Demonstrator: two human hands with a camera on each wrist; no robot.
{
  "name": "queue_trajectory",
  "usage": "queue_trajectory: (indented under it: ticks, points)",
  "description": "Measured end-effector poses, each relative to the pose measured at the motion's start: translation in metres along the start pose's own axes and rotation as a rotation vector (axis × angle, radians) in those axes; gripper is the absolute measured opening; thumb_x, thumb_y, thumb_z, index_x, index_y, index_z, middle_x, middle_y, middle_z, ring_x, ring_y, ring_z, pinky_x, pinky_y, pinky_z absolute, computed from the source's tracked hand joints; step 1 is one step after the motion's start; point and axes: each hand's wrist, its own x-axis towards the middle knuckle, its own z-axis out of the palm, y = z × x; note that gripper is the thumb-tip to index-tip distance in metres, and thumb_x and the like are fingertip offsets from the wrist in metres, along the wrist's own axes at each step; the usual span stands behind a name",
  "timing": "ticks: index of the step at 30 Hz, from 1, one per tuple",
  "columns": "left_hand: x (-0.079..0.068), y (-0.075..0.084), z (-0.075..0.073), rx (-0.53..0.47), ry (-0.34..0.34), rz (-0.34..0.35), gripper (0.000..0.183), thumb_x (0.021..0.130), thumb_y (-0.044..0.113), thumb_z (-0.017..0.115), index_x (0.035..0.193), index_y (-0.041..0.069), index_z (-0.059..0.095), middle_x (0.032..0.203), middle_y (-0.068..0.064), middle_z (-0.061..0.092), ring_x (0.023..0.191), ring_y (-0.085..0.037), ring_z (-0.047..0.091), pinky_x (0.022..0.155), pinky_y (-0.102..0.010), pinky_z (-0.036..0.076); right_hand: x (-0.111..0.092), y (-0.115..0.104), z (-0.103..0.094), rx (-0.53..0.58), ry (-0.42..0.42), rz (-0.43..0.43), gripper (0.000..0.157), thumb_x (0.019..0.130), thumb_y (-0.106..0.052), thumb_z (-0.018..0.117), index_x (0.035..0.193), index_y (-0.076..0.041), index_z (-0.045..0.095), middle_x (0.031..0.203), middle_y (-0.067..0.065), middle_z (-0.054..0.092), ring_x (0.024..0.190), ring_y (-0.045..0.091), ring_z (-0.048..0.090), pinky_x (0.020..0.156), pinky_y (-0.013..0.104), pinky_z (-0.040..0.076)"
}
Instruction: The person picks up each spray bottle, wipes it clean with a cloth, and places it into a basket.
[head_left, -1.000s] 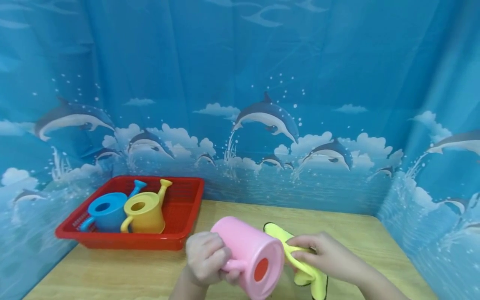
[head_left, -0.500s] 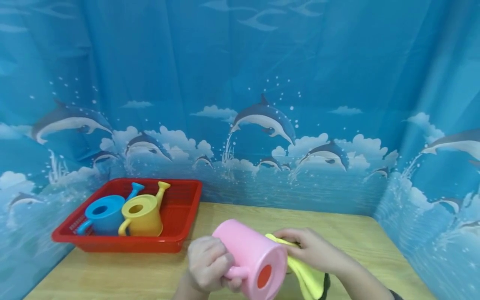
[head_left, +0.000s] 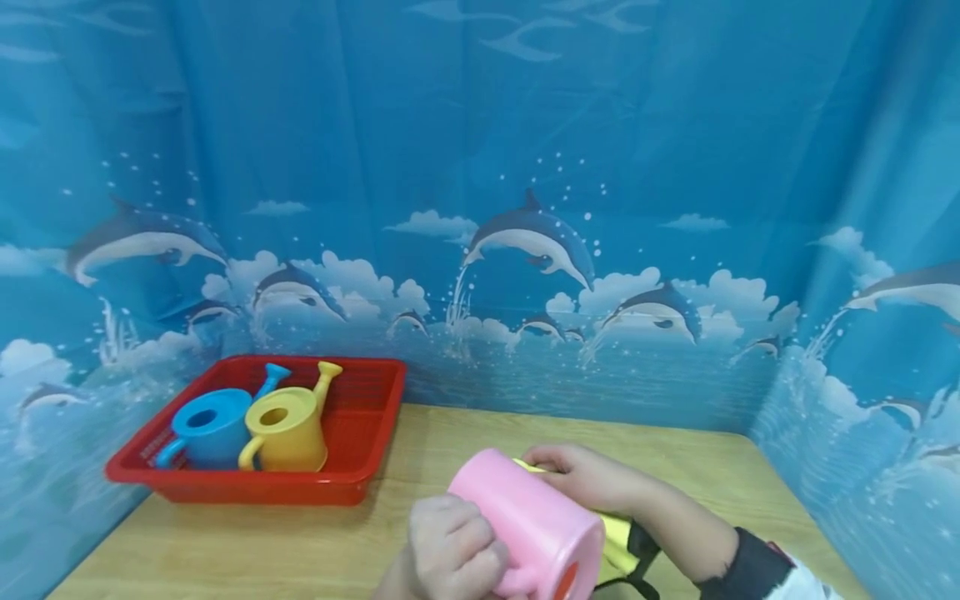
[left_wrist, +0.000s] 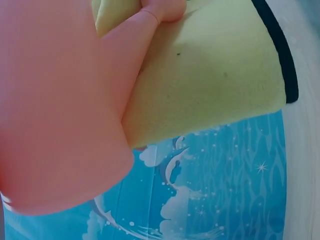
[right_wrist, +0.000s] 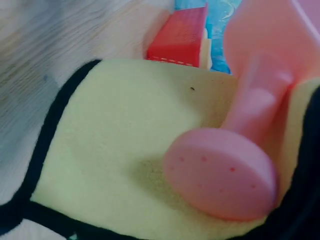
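A pink watering can (head_left: 525, 521) is tilted on its side at the lower middle of the head view, its base with a red round patch turned toward me. My left hand (head_left: 459, 546) grips its handle. On the can's far side, my right hand (head_left: 592, 479) holds a yellow cloth (head_left: 618, 546) with black edging, partly hidden by the can. In the right wrist view the pink sprinkler head (right_wrist: 220, 172) lies against the spread cloth (right_wrist: 115, 135). The left wrist view shows the can's body (left_wrist: 55, 110) in front of the same cloth (left_wrist: 215, 70).
A red plastic basket (head_left: 262, 492) stands at the table's back left. In it are a blue watering can (head_left: 217, 442) and a yellow watering can (head_left: 292, 437). A blue dolphin-print curtain (head_left: 375, 167) closes off the back and sides of the wooden table (head_left: 300, 550).
My right hand has moved left with the cloth, to behind the pink can. The left hand and the can have shifted slightly right and down. The basket stays put.
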Motion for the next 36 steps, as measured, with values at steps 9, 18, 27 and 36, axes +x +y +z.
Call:
queue_trajectory:
  ticks: [9, 18, 27, 36]
  points:
    - [-0.006, 0.002, 0.004, -0.006, 0.054, -0.044, 0.040, 0.088, 0.026, 0.049, 0.051, 0.018, 0.034, 0.049, 0.011, 0.025, 0.042, 0.001, 0.017, 0.041, -0.012, 0.014, -0.005, 0.009, -0.002, -0.005, -0.015, 0.003, 0.024, 0.092, -0.026, 0.048, 0.107, -0.009, 0.056, 0.095, 0.004, 0.063, 0.081, 0.018, 0.061, 0.069, 0.030, 0.049]
    - [-0.009, -0.004, 0.004, -0.011, 0.103, -0.086, 0.042, 0.091, 0.024, 0.041, 0.051, 0.015, 0.034, 0.048, 0.010, 0.026, 0.040, 0.002, 0.018, 0.040, -0.010, 0.015, -0.021, 0.008, -0.017, -0.089, -0.138, -0.079, 0.019, 0.090, -0.025, 0.051, 0.104, -0.015, 0.059, 0.095, -0.001, 0.063, 0.082, 0.014, 0.059, 0.070, 0.028, 0.049]
    - [-0.014, -0.006, -0.002, -0.003, 0.142, -0.153, 0.041, 0.089, 0.022, 0.044, 0.050, 0.012, 0.035, 0.046, 0.008, 0.027, 0.039, 0.000, 0.020, 0.041, -0.011, 0.016, -0.031, 0.028, -0.037, -0.128, -0.196, -0.177, 0.022, 0.092, -0.022, 0.048, 0.110, -0.015, 0.058, 0.102, -0.001, 0.061, 0.090, 0.011, 0.057, 0.076, 0.027, 0.048]
    - [-0.028, -0.006, -0.009, -0.019, 0.208, -0.414, 0.048, 0.092, 0.021, 0.045, 0.047, 0.008, 0.038, 0.042, 0.004, 0.033, 0.036, -0.004, 0.026, 0.040, -0.011, 0.020, -0.045, 0.049, -0.062, 0.180, 0.134, -0.070, 0.045, 0.095, -0.021, 0.042, 0.127, 0.009, 0.033, 0.100, 0.014, 0.060, 0.079, 0.022, 0.063, 0.069, 0.038, 0.051]
